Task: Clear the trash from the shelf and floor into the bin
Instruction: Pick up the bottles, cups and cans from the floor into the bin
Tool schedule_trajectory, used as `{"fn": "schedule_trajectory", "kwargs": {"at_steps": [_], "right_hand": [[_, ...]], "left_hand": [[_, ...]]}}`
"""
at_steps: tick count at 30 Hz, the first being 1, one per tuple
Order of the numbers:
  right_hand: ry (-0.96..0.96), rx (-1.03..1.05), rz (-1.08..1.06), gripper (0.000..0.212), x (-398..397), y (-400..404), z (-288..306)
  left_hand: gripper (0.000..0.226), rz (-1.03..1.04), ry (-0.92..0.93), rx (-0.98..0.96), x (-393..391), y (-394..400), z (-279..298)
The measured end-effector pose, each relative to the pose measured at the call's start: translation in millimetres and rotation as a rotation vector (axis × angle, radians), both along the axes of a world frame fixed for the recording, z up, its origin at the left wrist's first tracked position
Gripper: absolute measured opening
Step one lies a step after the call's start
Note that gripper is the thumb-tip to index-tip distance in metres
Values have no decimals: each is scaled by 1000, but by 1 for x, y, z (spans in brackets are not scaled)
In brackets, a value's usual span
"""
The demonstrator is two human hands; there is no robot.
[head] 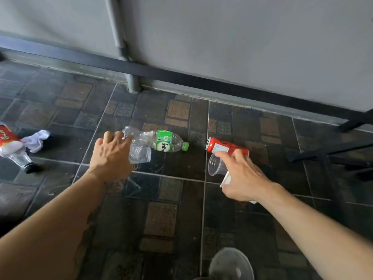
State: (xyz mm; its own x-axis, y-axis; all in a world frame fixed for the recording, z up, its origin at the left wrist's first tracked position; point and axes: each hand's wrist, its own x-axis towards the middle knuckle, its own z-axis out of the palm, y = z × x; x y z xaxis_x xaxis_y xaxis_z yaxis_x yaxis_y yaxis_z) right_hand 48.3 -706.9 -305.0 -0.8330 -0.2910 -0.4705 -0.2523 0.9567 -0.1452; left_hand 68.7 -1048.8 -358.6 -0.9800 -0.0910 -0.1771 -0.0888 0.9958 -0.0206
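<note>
Right hand fingers touching red can (clear cup beneath).

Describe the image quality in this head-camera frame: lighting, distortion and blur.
Head view: dim, even light over the dark tiled floor; wide-angle lens bends the black skirting strip; soft blur on the round grey shape at the bottom edge; green-labelled bottle and red can stay fairly sharp.

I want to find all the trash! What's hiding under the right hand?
Under the right hand: a clear plastic cup, something white, and behind them a red can. The rest is covered.
</note>
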Motion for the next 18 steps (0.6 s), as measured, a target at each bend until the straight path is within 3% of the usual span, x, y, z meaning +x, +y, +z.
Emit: {"fn": "schedule_trajectory", "kwargs": {"at_steps": [3, 7, 18], "right_hand": [[-35, 165, 78, 91, -1, -2, -8], [11, 294, 149, 83, 0, -12, -22], [149, 370, 242, 63, 14, -38, -20]], "left_hand": [[78, -58, -20, -73, 2, -2, -6], [61, -72, 5, -108, 14, -2, -10], [52, -240, 75, -27, 70, -11, -2]]}}
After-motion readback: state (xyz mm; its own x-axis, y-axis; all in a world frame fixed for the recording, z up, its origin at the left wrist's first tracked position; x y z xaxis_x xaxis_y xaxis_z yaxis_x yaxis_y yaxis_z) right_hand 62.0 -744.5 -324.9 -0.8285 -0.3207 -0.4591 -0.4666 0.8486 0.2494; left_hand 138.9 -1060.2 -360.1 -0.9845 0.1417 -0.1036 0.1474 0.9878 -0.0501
